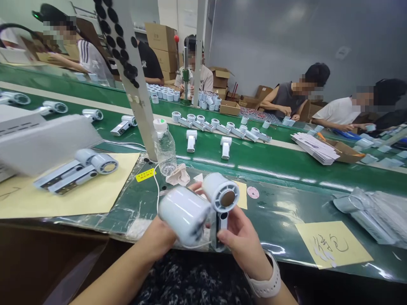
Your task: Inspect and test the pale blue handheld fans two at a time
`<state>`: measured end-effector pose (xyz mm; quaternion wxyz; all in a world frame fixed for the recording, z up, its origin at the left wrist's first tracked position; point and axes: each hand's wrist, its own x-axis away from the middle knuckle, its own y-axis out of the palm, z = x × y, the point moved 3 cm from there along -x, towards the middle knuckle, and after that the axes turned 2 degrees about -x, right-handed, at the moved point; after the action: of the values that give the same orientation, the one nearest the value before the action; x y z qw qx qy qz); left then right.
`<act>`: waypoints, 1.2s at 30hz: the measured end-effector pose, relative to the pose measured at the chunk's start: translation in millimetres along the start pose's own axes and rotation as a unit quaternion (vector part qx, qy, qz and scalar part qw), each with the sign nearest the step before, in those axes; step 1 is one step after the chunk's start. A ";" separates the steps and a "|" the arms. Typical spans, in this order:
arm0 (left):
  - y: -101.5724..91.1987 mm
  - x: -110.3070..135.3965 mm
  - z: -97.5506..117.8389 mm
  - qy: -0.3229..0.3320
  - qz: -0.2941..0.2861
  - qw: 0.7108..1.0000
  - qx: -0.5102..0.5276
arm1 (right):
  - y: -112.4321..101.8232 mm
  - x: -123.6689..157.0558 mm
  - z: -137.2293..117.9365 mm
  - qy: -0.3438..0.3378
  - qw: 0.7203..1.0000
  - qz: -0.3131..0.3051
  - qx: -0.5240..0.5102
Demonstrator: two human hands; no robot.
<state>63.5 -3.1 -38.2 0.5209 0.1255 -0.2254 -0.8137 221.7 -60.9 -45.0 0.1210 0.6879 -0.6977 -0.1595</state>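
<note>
Low in the centre, my left hand (pixel 159 239) grips a pale blue handheld fan (pixel 184 214) with its round back toward me. My right hand (pixel 244 239), with a white watch band on the wrist, holds a second fan (pixel 221 195) by its handle, grille face toward me. The two fans touch each other above the green bench edge (pixel 280 220). Both hands have their fingers wrapped round the fans.
Two more fans (pixel 79 169) lie on yellow paper at left. A water bottle (pixel 164 148) stands by a slanted metal post (pixel 140 84). Several fans ride the green conveyor (pixel 254 152). Bagged items (pixel 375 212) lie at right. Several people work across the belt.
</note>
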 end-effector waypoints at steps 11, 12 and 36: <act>16.9 2.4 -14.5 -0.029 -0.140 0.990 -0.017 | -8.2 14.5 3.9 0.011 0.997 0.035 -0.071; 15.9 3.2 -15.0 -0.030 -0.145 0.989 -0.027 | -8.1 15.3 4.5 0.009 0.997 0.032 -0.070; 17.8 6.2 -13.5 -0.036 -0.144 0.988 0.034 | 0.9 15.0 4.3 0.030 0.990 0.055 -0.130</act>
<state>80.8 -18.2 -40.8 0.3852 0.1450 -0.2515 -0.8760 218.9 -75.7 -49.4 0.2386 0.6312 -0.7040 -0.2215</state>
